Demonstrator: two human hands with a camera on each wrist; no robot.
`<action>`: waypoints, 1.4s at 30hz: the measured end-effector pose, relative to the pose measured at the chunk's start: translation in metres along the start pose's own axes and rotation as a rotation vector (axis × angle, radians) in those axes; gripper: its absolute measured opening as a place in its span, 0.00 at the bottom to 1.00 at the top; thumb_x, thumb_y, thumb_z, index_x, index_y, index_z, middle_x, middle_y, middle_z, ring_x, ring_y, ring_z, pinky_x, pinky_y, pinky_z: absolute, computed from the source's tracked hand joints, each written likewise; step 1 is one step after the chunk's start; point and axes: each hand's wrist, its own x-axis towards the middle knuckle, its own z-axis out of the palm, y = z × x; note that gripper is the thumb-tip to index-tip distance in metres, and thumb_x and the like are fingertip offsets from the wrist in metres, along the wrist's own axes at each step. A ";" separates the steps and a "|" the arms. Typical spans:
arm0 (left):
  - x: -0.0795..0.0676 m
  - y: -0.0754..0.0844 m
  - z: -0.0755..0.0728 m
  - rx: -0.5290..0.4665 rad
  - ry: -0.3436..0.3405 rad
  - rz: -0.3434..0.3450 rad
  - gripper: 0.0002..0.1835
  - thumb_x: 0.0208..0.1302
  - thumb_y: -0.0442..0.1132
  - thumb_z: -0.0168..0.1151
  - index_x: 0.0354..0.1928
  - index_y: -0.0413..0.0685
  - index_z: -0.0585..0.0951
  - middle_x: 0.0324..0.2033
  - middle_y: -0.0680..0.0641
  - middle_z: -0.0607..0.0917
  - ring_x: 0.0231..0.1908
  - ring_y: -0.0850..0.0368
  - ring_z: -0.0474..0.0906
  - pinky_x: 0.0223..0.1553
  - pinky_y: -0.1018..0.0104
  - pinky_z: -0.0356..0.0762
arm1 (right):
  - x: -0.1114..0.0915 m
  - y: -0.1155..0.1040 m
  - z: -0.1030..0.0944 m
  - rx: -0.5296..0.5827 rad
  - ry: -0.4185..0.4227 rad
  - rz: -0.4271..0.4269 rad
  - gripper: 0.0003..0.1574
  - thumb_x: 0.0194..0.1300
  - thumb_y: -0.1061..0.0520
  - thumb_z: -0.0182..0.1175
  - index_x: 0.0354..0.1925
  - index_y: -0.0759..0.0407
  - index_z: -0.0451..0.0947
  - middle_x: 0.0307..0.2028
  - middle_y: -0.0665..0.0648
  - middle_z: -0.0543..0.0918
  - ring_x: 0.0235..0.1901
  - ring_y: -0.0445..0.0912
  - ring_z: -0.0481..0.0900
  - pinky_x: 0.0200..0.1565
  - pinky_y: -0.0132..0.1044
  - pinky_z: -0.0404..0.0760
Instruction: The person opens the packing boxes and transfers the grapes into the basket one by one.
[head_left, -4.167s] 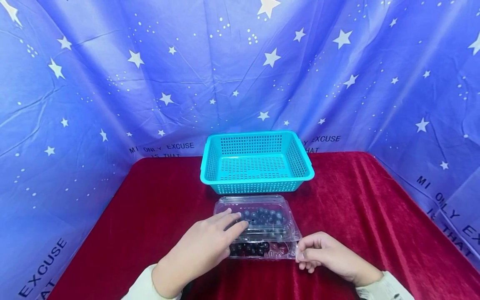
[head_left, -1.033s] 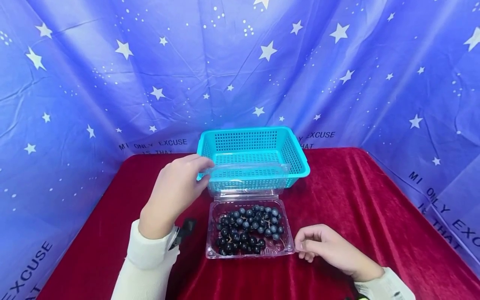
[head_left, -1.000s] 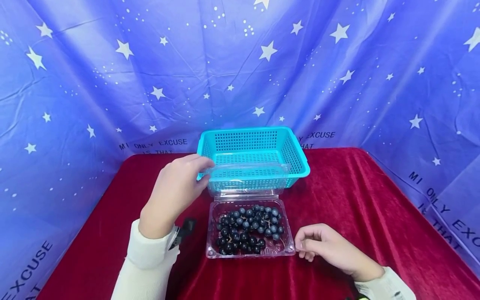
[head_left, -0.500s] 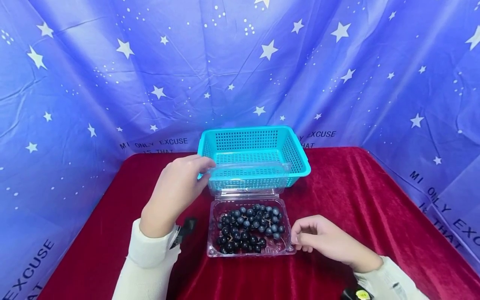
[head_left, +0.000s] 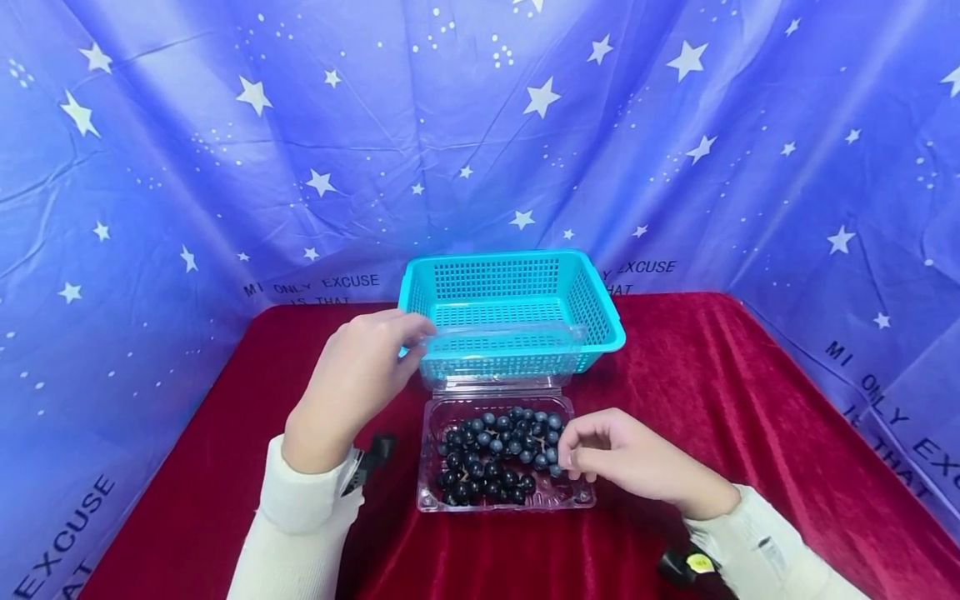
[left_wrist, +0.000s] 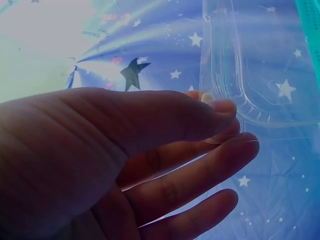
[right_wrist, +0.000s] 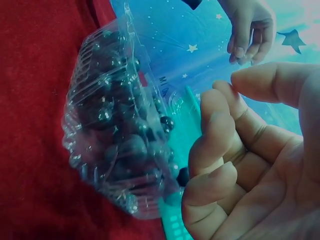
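starry backdrop (head_left: 450, 108), lid (left_wrist: 262, 65) in left hand (head_left: 352, 375), empty right hand (head_left: 637, 462) loosely curled, palm (right_wrist: 285, 185) only in wrist view

From my end I see blue-black grapes (head_left: 491, 469) heaped in a clear plastic box (head_left: 551, 499) flat on red cloth (head_left: 712, 392), its lid (head_left: 506, 354) raised at the far edge.

On the blue curtain (head_left: 480, 117) we read "MI ONLY EXCUSE" over "IS THAT" at far left, "EXCUSE" at far right and near left, "MI ONLY" at near right. The yellow label (head_left: 701, 564) by the right sleeve (head_left: 757, 542) we cannot make out.
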 end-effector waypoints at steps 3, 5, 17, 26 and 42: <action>0.000 0.000 0.000 0.001 0.001 0.008 0.13 0.54 0.34 0.69 0.42 0.56 0.85 0.36 0.56 0.86 0.36 0.60 0.83 0.37 0.61 0.81 | 0.006 -0.004 0.002 -0.006 -0.006 -0.014 0.10 0.64 0.67 0.53 0.33 0.56 0.80 0.27 0.55 0.82 0.26 0.49 0.78 0.28 0.40 0.81; 0.001 0.000 0.000 0.000 -0.001 0.010 0.13 0.54 0.34 0.69 0.42 0.56 0.85 0.36 0.57 0.86 0.36 0.61 0.82 0.37 0.62 0.81 | 0.010 -0.007 0.003 -0.021 -0.004 -0.018 0.11 0.64 0.67 0.53 0.32 0.54 0.80 0.27 0.55 0.82 0.26 0.50 0.78 0.28 0.39 0.81; 0.000 0.002 -0.001 -0.009 -0.011 0.007 0.13 0.54 0.34 0.69 0.42 0.56 0.85 0.37 0.57 0.86 0.36 0.61 0.82 0.37 0.63 0.81 | 0.034 -0.025 0.017 -0.124 -0.033 0.050 0.11 0.64 0.62 0.57 0.30 0.46 0.81 0.26 0.49 0.82 0.25 0.48 0.78 0.25 0.37 0.80; 0.000 0.000 -0.004 -0.036 -0.017 0.011 0.13 0.54 0.35 0.70 0.42 0.55 0.85 0.37 0.56 0.86 0.38 0.61 0.82 0.39 0.62 0.81 | 0.049 -0.033 0.028 -0.241 -0.060 0.055 0.07 0.62 0.57 0.61 0.33 0.45 0.85 0.29 0.43 0.84 0.19 0.35 0.69 0.26 0.32 0.77; 0.000 -0.001 -0.006 -0.054 -0.024 0.003 0.13 0.54 0.34 0.70 0.42 0.55 0.85 0.37 0.57 0.86 0.39 0.62 0.82 0.41 0.63 0.81 | 0.074 -0.046 0.053 -0.565 -0.107 -0.046 0.08 0.59 0.52 0.63 0.37 0.45 0.86 0.16 0.36 0.75 0.16 0.31 0.69 0.30 0.27 0.76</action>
